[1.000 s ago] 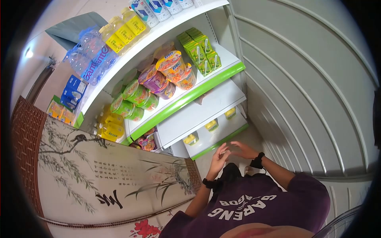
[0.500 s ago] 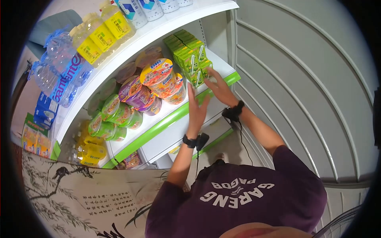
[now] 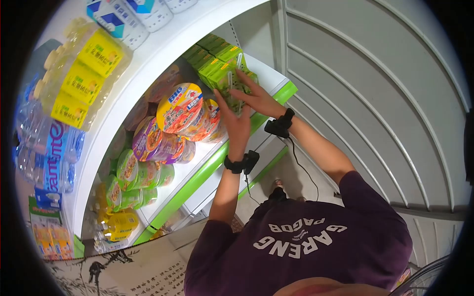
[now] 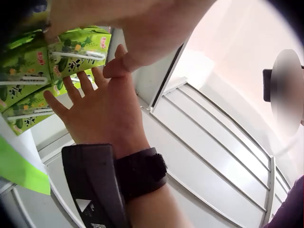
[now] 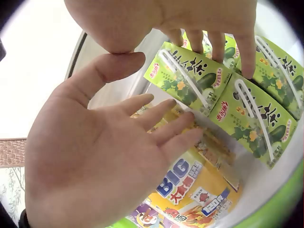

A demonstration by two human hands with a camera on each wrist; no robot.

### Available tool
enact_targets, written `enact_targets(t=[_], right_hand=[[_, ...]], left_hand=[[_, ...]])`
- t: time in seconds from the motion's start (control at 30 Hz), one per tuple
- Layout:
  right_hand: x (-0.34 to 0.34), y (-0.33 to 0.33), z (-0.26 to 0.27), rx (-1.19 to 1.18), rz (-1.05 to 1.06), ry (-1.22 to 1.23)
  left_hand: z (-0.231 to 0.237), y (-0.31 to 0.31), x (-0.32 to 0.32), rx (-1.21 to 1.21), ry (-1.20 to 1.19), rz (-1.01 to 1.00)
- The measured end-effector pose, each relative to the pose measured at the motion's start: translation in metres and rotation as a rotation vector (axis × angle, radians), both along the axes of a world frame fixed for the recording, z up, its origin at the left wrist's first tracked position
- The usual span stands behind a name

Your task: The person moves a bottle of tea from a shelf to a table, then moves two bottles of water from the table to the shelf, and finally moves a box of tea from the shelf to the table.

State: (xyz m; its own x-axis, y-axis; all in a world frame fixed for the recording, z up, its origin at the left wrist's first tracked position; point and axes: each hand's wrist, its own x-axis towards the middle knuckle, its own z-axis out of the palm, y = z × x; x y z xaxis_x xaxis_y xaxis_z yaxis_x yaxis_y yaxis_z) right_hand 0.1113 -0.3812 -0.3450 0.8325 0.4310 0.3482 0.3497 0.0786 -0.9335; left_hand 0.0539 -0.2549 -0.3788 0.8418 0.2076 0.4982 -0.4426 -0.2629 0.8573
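Green drink cartons with white straws (image 3: 214, 75) stand stacked on the white shelf. My left hand (image 3: 235, 127) reaches up at their left side, fingers extended, between the cartons and the orange noodle cups (image 3: 180, 111). On the other side, my right hand (image 3: 260, 100) has its fingers stretched along the stack. In the right wrist view, the right hand's fingertips overlap the carton fronts (image 5: 190, 78), while the left palm (image 5: 104, 152) faces the camera. Neither hand has its fingers curled round a carton. Both wrists wear black straps with small devices.
Purple (image 3: 150, 140) and green noodle cups (image 3: 131, 170) line the shelf to the left, with yellow bottles (image 3: 118, 224) beyond. Above, an upper shelf holds yellow-labelled bottles (image 3: 86, 74). The green shelf edge (image 3: 197, 175) runs below the hands; a ribbed grey wall (image 3: 355, 98) rises at right.
Both hands have risen from near the body up to the green cartons, one on each side. The head view has moved closer to the shelf.
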Motion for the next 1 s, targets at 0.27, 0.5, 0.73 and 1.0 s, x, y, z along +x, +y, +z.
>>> enact_targets(t=[0.27,0.5,0.73,1.0], right_hand=[[-0.061,-0.02,0.013,0.159,-0.1,0.097],[-0.217,-0.17,-0.009,0.298,-0.377,0.224],[-0.377,-0.268,-0.039,0.141,-0.929,0.015],[-0.554,-0.329,-0.093,-0.143,-1.648,0.031]], left_hand=[[0.03,-0.037,-0.055,-0.144,0.091,-0.155],[0.01,-0.167,-0.151,-0.08,0.108,-0.678],[-0.014,-0.268,-0.242,0.055,0.259,-1.079],[-0.047,-0.384,-0.355,0.062,0.464,-1.463]])
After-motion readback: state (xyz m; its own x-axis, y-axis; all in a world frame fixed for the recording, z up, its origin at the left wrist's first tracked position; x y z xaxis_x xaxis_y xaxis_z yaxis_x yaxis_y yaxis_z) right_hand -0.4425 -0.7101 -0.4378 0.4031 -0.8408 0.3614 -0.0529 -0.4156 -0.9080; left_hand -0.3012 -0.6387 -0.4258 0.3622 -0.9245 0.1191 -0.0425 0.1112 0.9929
